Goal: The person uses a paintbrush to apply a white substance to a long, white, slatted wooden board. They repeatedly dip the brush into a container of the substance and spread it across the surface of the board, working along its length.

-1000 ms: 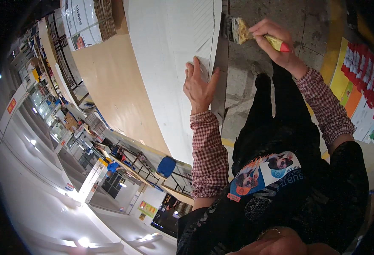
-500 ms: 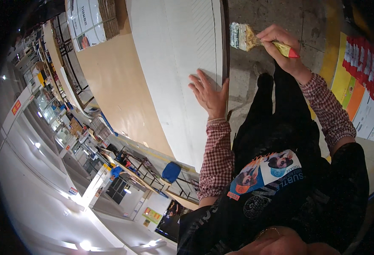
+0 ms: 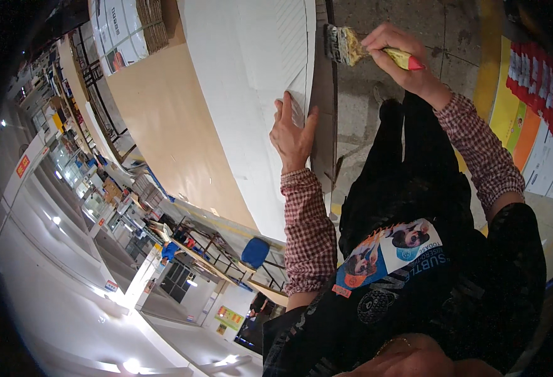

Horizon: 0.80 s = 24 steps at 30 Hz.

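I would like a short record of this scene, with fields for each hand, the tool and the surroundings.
left hand: the left hand lies flat, fingers spread, on the white panel
right hand: the right hand grips the paintbrush by its yellow and red handle
brush position: bristles at the panel's dark edge
floor: grey concrete floor below
surroundings: blue chair and shelving further away

white panel [image 3: 251, 94], yellow-handled brush [image 3: 364, 53]
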Motion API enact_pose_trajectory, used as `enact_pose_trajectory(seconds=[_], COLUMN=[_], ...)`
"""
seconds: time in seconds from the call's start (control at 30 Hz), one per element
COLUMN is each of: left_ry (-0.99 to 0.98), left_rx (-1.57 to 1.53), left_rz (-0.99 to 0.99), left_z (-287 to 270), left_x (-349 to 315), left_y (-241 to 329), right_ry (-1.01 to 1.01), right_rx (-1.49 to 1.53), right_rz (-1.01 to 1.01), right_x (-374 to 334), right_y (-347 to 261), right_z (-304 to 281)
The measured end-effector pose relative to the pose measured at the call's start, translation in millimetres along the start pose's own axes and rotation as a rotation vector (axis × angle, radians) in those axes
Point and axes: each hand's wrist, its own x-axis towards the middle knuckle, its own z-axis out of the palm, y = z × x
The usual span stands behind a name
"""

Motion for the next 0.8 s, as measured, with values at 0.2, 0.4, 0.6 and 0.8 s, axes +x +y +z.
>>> enact_pose_trajectory(seconds=[0.2, 0.4, 0.6, 0.8], left_ry=[0.021, 0.121, 0.219, 0.076], left_rx=[0.057, 0.336, 0.370, 0.284], left_rz=[0.023, -0.030, -0.185, -0.019], left_z=[4.7, 31.0, 82.2, 44.8], left_x=[-1.3, -9.6, -46.1, -66.1], left_y=[-0.9, -1.8, -8.8, -40.5], right_ry=[0.032, 0.037, 0.060, 0.070], right_rx=[-0.040, 0.029, -0.007, 0.027], right_rz=[0.021, 0.053, 0.043, 0.015], right_x=[-2.1, -31.7, -47.6, -49.1], right_y=[-5.7, -27.1, -33.7, -38.1], right_z=[12.6, 16.4, 2.1, 14.9])
